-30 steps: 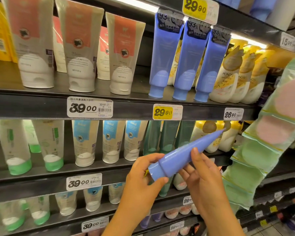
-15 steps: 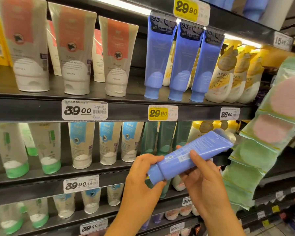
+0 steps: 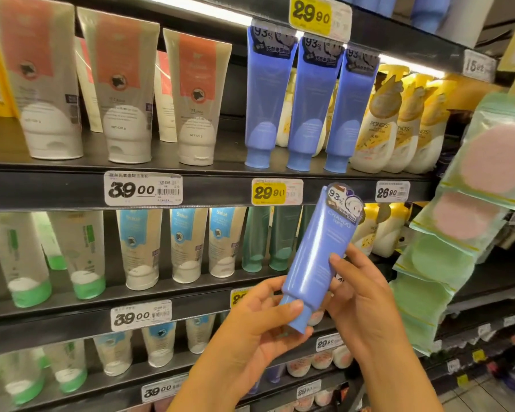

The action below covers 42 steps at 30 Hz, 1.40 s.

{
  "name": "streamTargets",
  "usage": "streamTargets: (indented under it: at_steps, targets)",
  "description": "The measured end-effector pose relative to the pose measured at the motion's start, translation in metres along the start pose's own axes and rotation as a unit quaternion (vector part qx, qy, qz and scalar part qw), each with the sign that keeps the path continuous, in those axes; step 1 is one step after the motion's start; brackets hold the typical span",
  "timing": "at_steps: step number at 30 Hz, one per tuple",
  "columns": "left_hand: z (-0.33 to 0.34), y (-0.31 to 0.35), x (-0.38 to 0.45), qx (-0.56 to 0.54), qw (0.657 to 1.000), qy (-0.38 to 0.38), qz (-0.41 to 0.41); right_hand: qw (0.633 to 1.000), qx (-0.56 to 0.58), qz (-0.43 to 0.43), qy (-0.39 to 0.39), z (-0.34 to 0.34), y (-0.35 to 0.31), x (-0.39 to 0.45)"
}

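A blue tube (image 3: 320,254) with a "93%" sticker at its top is held up in front of the store shelves, cap down and leaning to the right. My left hand (image 3: 259,325) grips its blue cap between thumb and fingers. My right hand (image 3: 360,295) holds the tube's right side, fingers curled round its body. Three matching blue tubes (image 3: 306,105) stand cap down on the shelf above.
Dark shelves (image 3: 214,188) carry rows of tubes: white ones with red labels (image 3: 125,90), green-capped ones (image 3: 81,257), blue-labelled ones (image 3: 185,245) and yellow bottles (image 3: 399,123). Price tags (image 3: 277,191) line the shelf edges. Hanging packs of round pads (image 3: 458,227) crowd the right side.
Both hands have turned the blue tube from lying nearly flat, pointing right, to almost upright with its front label facing me. The view has drifted slightly.
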<state>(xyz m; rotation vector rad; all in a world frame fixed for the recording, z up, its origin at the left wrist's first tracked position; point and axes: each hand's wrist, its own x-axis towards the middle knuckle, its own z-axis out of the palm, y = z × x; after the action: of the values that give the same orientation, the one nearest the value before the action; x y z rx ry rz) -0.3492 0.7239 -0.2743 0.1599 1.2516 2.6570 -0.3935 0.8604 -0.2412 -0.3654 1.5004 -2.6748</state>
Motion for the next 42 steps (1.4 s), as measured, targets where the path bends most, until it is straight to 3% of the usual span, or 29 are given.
streamTargets:
  at_steps: [8,16,19,26,35,42]
  targets:
    - [0.019,0.005,-0.009,-0.093,0.992,0.006,-0.080,0.997,-0.010,0.020,0.069,-0.001,-0.005,-0.008]
    - [0.026,0.000,-0.008,-0.097,0.991,-0.019,-0.084,0.997,-0.020,0.019,0.078,-0.005,-0.015,-0.017]
    - [0.027,-0.004,-0.003,-0.051,0.995,-0.035,-0.073,0.996,-0.018,-0.011,0.090,-0.009,-0.018,-0.020]
    - [0.042,-0.005,0.030,0.071,0.996,-0.046,0.003,0.992,-0.006,-0.080,0.093,-0.020,-0.040,-0.008]
    - [0.085,0.010,0.075,0.154,0.982,-0.016,0.106,0.967,-0.210,-0.139,0.044,-0.030,-0.095,0.025]
    - [0.135,0.049,0.107,0.291,0.928,-0.023,0.232,0.961,-0.184,-0.207,-0.005,-0.028,-0.153,0.063]
